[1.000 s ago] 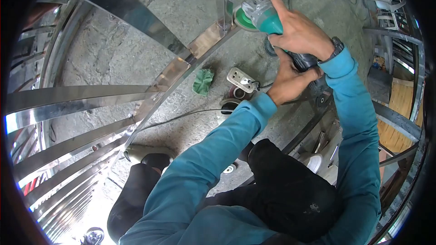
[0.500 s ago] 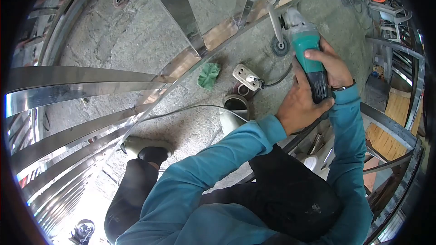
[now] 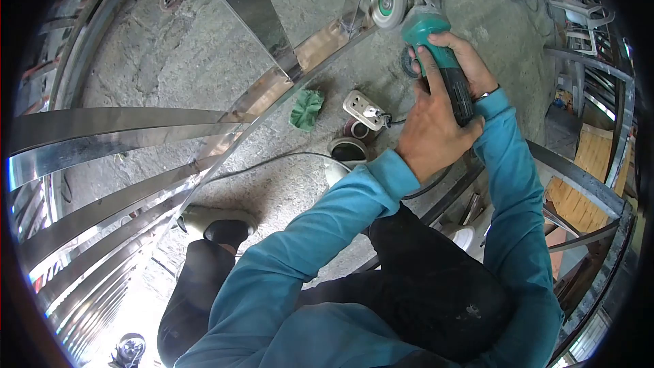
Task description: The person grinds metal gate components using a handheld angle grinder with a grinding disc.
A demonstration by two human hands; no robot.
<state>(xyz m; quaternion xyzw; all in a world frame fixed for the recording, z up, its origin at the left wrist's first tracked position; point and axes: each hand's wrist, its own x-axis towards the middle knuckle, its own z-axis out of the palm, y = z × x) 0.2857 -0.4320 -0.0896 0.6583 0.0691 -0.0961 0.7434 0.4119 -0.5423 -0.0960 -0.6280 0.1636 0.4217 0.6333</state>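
Both hands are closed around a green and black angle grinder [image 3: 430,42]. My left hand [image 3: 436,123] wraps the black rear of its body, fingers stretched along the side. Farther forward, my right hand [image 3: 466,61] grips the green housing from the right, thumb over the top. The grinder's round disc [image 3: 387,3], with a green centre, faces me and overlaps the edge of the shiny metal frame [image 3: 323,46] in this view. Flat upright bars [image 3: 252,10] join that frame's rail. Below the grinder, a loose dark disc [image 3: 410,63] lies partly hidden on the floor.
A white power strip [image 3: 364,109] with a plug in it lies on the concrete floor beside a crumpled green cloth [image 3: 306,110]. A cable [image 3: 272,161] runs across the floor near my shoes. Metal framework [image 3: 579,174] and wooden boards [image 3: 587,163] stand at the right.
Both hands have moved the grinder up and left toward the frame. It has turned, so the disc now shows its face instead of its edge.
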